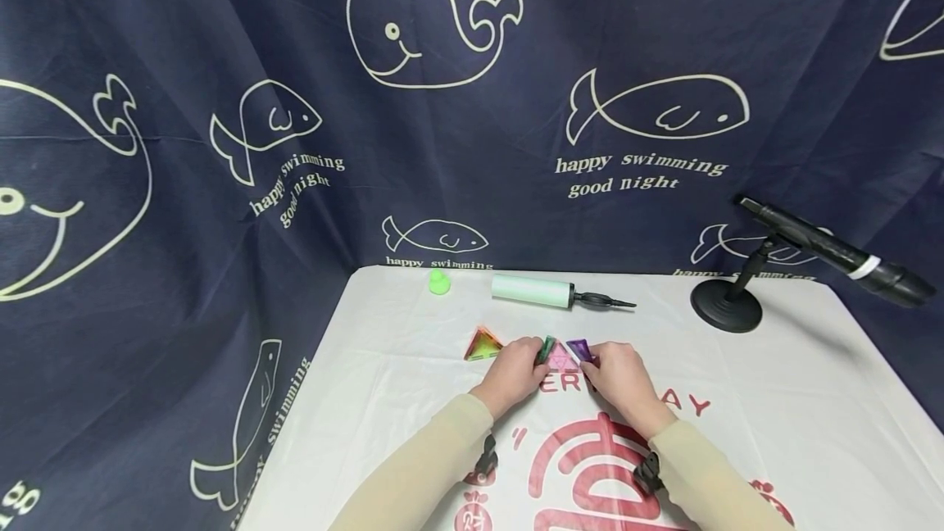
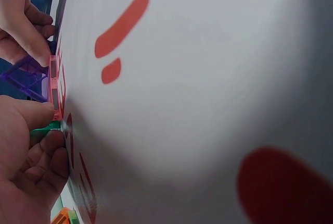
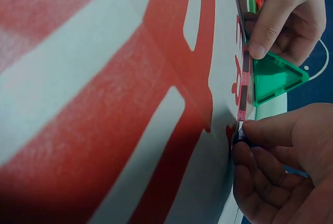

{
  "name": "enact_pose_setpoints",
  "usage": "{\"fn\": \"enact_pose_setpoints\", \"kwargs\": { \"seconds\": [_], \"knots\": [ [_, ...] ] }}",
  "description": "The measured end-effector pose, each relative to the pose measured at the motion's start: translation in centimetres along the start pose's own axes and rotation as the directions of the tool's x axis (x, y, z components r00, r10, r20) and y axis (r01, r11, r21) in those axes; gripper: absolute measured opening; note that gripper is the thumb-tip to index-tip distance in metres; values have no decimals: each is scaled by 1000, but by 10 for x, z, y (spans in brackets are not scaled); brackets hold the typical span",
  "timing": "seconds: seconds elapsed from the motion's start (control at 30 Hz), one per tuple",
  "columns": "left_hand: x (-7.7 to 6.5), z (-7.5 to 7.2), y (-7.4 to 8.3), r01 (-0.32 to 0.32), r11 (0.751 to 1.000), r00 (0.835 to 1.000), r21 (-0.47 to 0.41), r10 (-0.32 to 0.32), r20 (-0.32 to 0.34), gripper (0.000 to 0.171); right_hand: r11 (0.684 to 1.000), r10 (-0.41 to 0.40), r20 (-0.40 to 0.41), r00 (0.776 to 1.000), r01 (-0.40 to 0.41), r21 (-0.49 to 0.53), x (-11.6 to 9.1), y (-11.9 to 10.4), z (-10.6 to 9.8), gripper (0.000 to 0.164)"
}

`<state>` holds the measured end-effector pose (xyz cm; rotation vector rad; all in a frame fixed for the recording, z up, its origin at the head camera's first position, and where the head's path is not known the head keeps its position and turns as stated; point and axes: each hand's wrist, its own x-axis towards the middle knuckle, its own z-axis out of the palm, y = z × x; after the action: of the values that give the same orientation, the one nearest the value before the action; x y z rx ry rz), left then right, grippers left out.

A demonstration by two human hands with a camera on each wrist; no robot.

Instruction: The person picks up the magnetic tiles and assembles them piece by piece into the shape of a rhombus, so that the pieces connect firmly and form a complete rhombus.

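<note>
In the head view, a pink triangular magnetic tile (image 1: 562, 357) lies on the white table cover between both hands. My left hand (image 1: 516, 371) pinches a green triangular tile (image 3: 279, 81), which stands tilted up along one side of the pink tile. My right hand (image 1: 621, 373) pinches a purple triangular tile (image 1: 579, 349) at the pink tile's other side; the left wrist view shows this purple tile (image 2: 31, 77) raised too. Both thumbs are close to the pink tile's near edge (image 2: 53, 86). Fingers partly hide the green and purple tiles.
Orange and yellow-green triangular tiles (image 1: 483, 344) lie left of my left hand. Behind are a small bright green toy (image 1: 438, 282) and a pale green hand pump (image 1: 533, 290). A microphone on a black stand (image 1: 726, 306) is at the back right. A dark blue curtain (image 1: 457, 154) hangs behind.
</note>
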<state>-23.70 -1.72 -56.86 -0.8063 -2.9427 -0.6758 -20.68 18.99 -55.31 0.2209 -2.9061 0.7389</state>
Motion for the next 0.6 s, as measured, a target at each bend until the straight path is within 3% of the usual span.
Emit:
{"fn": "enact_pose_setpoints", "kwargs": {
  "seconds": [0.6],
  "knots": [
    [-1,-1,0,-21,1000,1000,9,21,-14,16,1000,22,-19,1000,-21,16,6,-13,9,12]
  ]
}}
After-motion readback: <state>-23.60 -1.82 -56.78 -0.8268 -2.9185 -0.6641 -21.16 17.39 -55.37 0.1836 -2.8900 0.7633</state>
